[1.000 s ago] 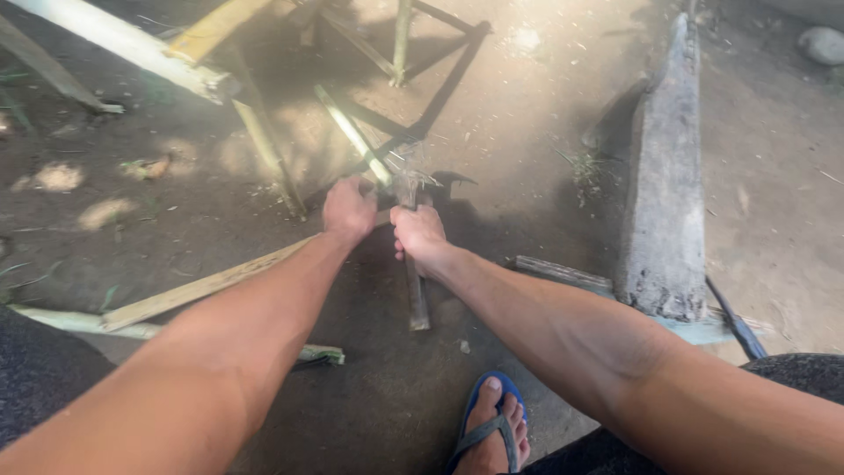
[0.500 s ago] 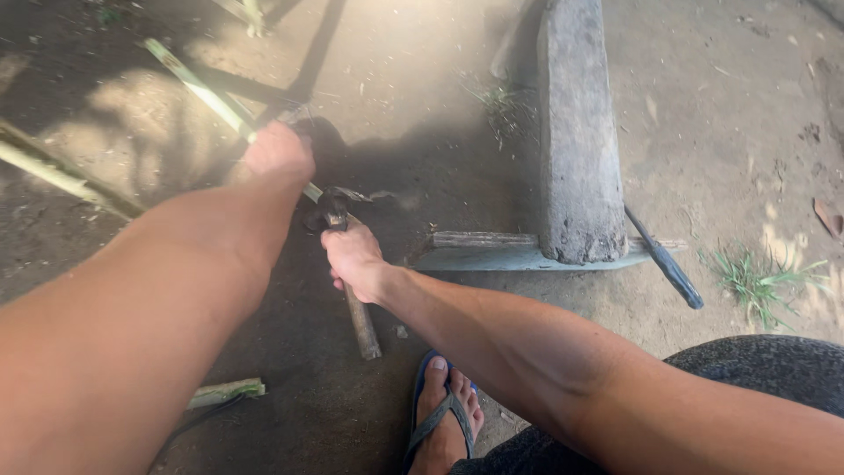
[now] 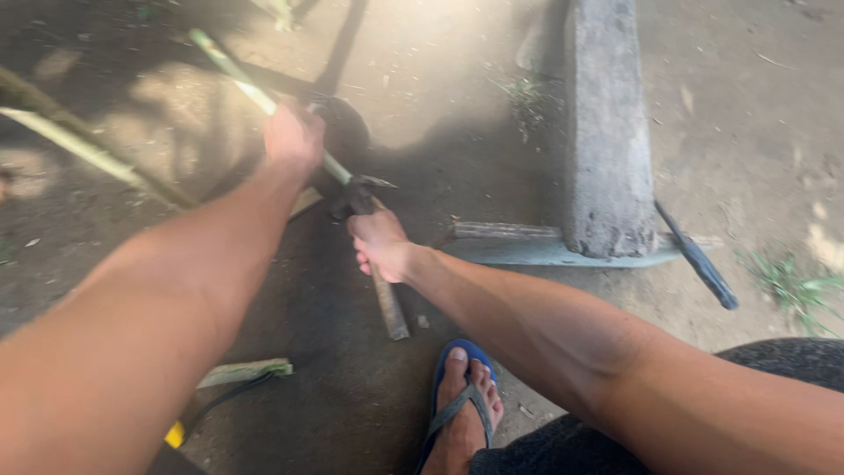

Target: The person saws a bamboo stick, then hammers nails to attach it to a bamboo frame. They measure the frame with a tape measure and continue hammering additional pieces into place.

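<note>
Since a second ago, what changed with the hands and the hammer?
Mostly the view swung right. The left hand slid up the bamboo strip, away from the hammer. The right hand kept its grip on the wooden handle; the head stays at the strip. The wooden plank is unmoved.

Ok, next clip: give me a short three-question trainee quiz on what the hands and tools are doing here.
1. True or false: the left hand grips a green bamboo strip.
2. What does the right hand hold? A) the dark-headed tool with a wooden handle B) the blue-handled blade C) the grey plank
3. What footwear shows at the bottom of the view?

Key
1. True.
2. A; its dark head meets the strip just below the left hand.
3. A blue flip-flop, on a foot on the dirt ground.
</note>
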